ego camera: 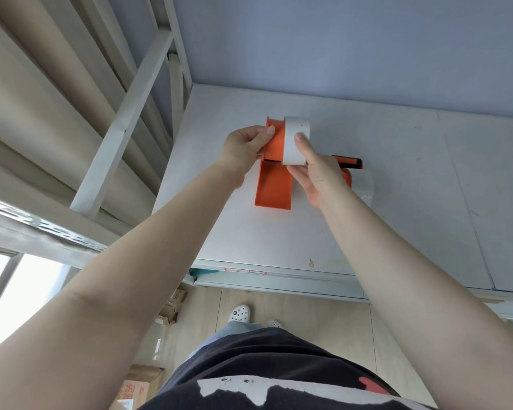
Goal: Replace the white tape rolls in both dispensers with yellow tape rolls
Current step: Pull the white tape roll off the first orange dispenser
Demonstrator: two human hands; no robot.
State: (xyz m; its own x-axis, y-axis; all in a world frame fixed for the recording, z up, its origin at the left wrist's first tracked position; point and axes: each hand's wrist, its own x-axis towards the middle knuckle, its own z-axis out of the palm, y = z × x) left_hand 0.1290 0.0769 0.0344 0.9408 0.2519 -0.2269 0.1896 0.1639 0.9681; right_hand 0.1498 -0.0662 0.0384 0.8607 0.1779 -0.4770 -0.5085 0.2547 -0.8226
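Plenty of bare worktop (397, 179) is left open right of and nearer than the orange dispenser (274, 184). Passage on the left is blocked by the white metal frame (125, 122); a second dispenser (348, 167) is tucked behind the right hand (317, 173).

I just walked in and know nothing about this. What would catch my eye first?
The bright orange tape dispenser at the middle of the pale table, held by the left hand. The right hand grips the white tape roll on it. A second dispenser lies behind that hand, partly hidden.
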